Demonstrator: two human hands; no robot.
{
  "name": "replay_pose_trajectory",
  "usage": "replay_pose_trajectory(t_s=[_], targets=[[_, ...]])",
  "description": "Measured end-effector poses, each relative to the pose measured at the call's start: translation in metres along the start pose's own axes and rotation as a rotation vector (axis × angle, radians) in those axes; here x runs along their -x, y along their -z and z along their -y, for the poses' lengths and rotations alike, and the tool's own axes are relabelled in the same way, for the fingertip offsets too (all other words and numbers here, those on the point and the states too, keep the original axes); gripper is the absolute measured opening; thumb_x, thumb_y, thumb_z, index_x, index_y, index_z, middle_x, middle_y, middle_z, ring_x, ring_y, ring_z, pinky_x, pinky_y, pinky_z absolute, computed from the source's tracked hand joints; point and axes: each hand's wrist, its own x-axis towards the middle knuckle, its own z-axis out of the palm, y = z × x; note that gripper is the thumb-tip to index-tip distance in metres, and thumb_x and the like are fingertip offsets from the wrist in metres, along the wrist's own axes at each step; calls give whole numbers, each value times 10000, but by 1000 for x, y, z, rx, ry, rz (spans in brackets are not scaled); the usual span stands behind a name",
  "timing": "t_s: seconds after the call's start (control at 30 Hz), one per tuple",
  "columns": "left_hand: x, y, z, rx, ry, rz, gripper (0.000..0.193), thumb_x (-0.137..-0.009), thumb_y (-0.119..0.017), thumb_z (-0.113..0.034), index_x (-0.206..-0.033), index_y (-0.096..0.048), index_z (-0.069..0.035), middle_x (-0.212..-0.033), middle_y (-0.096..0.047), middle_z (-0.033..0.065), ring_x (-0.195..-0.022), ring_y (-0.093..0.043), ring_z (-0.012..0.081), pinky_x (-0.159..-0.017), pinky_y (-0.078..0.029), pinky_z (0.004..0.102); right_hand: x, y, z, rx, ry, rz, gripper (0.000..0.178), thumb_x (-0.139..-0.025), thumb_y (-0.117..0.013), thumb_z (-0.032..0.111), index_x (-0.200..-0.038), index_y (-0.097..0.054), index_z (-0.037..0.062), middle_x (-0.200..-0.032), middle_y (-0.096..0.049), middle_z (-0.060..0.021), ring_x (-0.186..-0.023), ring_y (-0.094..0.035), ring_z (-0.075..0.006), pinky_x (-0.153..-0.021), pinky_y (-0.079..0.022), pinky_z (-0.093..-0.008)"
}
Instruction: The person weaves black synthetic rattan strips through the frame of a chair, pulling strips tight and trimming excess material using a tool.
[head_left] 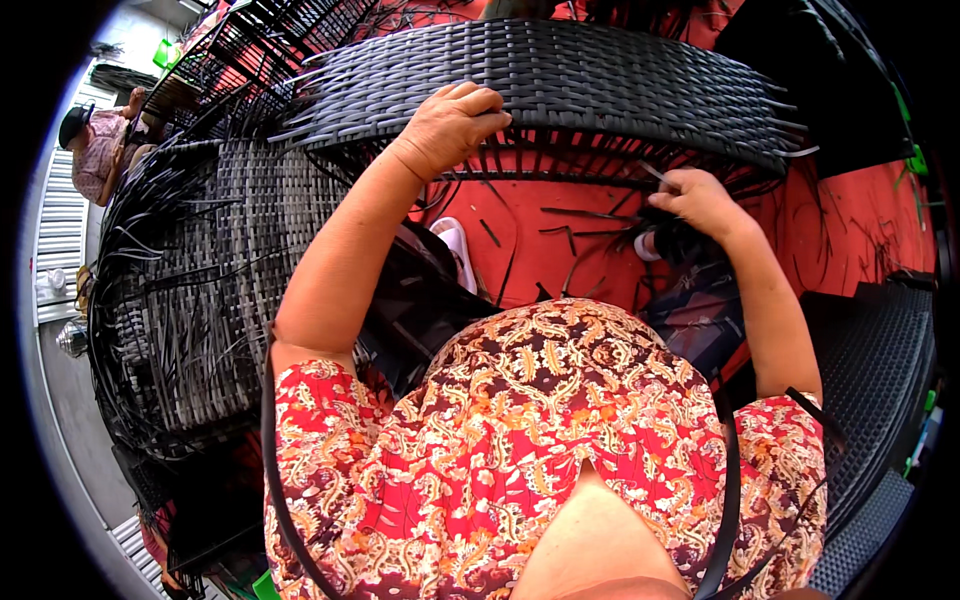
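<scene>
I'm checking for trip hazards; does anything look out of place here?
Yes: loose dark strips lie strewn across the red floor, looking like offcuts. Strip ends also jut unevenly from both ends of the woven panel, leaving it ragged.

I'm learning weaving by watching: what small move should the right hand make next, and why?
Probably bring the pale strip up to the near edge of the dark woven panel. The right hand appears to pinch that strip, its tip pointing toward the panel, while the left hand lies curled at the near edge, perhaps steadying it.
</scene>
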Motion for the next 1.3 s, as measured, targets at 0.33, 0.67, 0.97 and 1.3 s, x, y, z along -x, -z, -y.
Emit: replay_pose_trajectory(t_s=[0.33,0.67,0.97,1.3], targets=[[-5,4,2,-10,-89,-3,298,-671,-600,-72,-950,-661,-156,-874,-551,3,-804,-563,189,-697,-498,290,1,-34,8,-404,-151,71,147,-815,-583,30,-956,-602,-10,-722,-614,-109,-633,-571,-181,-597,-456,-311],[-6,8,6,32,-188,110,218,-681,-605,-117,-892,-653,-144,-920,-521,11,-833,-550,188,-713,-475,310,11,-20,23,-364,-197,207,139,-843,-558,15,-966,-569,-50,-689,-565,-45,-660,-572,-108,-607,-463,-268],[-23,13,5,51,-222,252,136,-687,-617,-94,-820,-639,-112,-1005,-510,19,-953,-527,204,-861,-404,332,0,-10,7,-330,-106,203,88,-851,-581,98,-819,-592,17,-746,-584,2,-735,-525,-83,-699,-440,-245],[-5,-7,34,771,226,263,66,-745,-689,-37,-799,-662,-63,-1160,-431,66,-929,-515,148,-840,-454,284,5,-12,6,-524,-147,213,117,-862,-571,149,-771,-569,75,-664,-487,60,-596,-411,-37,-555,-349,-195]])
